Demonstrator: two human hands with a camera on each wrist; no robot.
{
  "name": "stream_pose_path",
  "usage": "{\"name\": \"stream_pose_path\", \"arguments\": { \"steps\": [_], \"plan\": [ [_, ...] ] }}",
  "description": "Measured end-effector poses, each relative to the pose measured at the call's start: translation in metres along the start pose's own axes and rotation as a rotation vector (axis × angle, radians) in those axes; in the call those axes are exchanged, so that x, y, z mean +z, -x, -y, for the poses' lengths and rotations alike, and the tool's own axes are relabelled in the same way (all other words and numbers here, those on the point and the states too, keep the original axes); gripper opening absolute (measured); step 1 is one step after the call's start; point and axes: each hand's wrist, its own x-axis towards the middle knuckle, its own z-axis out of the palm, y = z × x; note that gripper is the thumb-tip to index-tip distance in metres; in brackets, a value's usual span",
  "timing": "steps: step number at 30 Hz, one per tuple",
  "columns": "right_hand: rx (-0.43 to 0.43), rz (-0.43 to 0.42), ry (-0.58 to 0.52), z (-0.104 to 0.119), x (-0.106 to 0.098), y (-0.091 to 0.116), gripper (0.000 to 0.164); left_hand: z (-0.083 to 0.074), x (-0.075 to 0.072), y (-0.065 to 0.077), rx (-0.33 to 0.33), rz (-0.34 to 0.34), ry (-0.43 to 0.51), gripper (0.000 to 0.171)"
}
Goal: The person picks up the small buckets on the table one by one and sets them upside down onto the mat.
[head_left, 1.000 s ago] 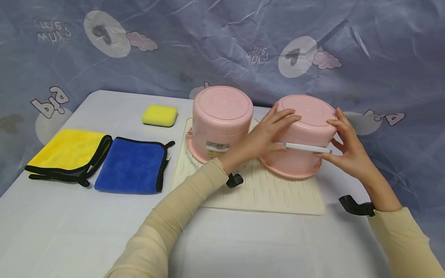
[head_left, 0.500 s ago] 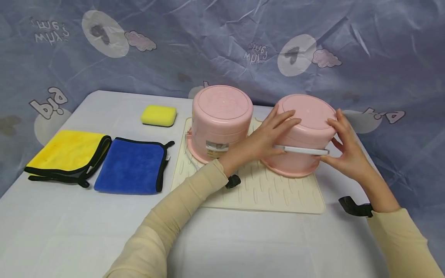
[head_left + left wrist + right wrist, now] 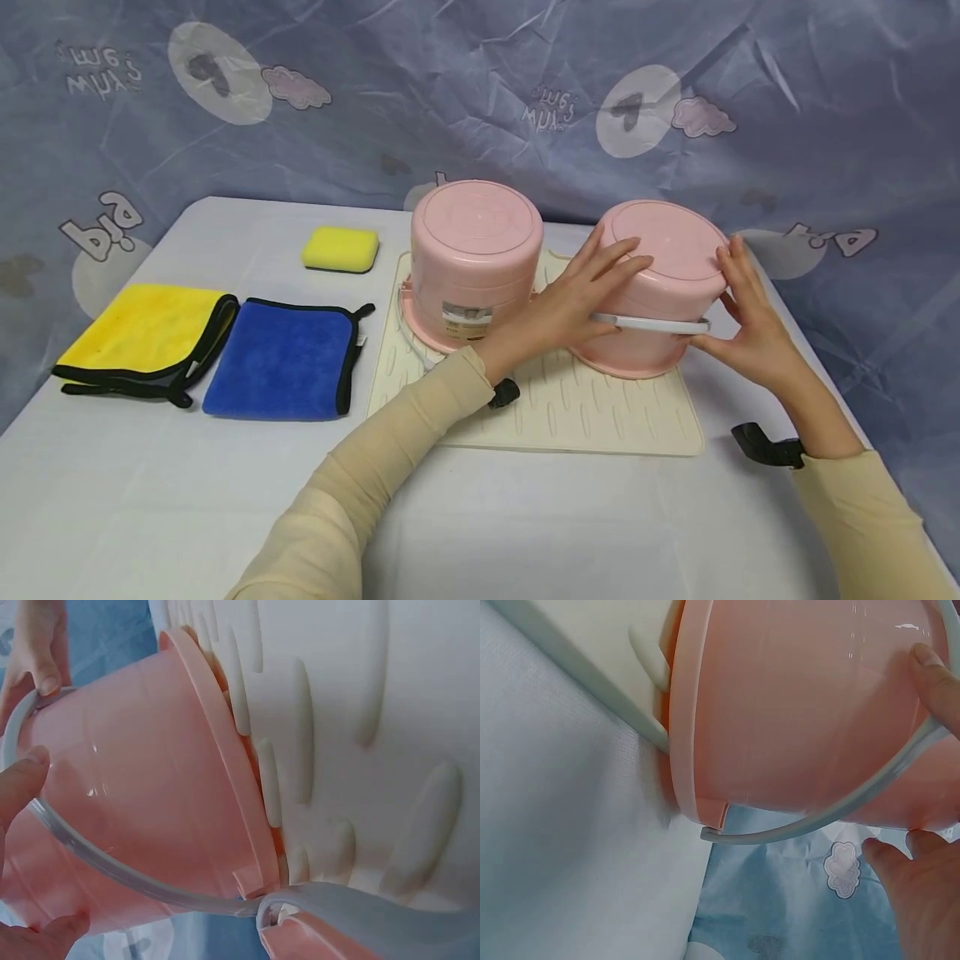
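Observation:
An upside-down pink bucket [image 3: 663, 237] stands rim down on the right side of the cream ridged mat [image 3: 570, 421]. My left hand [image 3: 566, 302] holds its left side, fingers spread near the base and thumb by the pale handle [image 3: 660, 325]. On the opposite side my right hand [image 3: 757, 337] grips it, thumb beside the handle. That handle loops across the bucket's front, as the left wrist view shows it next to my left thumb [image 3: 24, 778]. In the right wrist view, the bucket's rim [image 3: 684, 712] reaches past the mat's edge.
A second upturned pink bucket [image 3: 480, 221] with a label stands on the mat's left half, behind my left forearm. Farther left on the white table [image 3: 525, 525] are a yellow sponge [image 3: 341, 249], a folded blue cloth [image 3: 283, 358] and a yellow cloth [image 3: 146, 327]. A printed curtain [image 3: 450, 100] hangs behind.
The handle sits slightly lower on the right bucket's side. My right fingertips have slid a little outward to the right. My left hand stays nearly in place.

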Motion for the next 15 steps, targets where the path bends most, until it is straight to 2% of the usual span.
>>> {"name": "stream_pose_path", "arguments": {
  "steps": [4, 8, 11, 15],
  "plan": [
    [0.014, -0.004, -0.002, -0.008, 0.004, 0.005, 0.102, -0.001, -0.003, 0.003, -0.035, 0.050, 0.004, 0.089],
    [0.092, -0.008, 0.029, -0.022, 0.008, 0.020, 0.116, -0.001, -0.009, 0.011, -0.046, 0.081, 0.041, 0.096],
    [0.154, 0.001, 0.051, -0.025, 0.008, 0.030, 0.122, -0.002, -0.016, 0.022, -0.027, 0.065, 0.080, 0.097],
    [0.185, 0.025, 0.059, -0.021, 0.008, 0.039, 0.123, -0.006, -0.029, 0.041, 0.059, -0.013, 0.157, 0.091]
  ]
}}
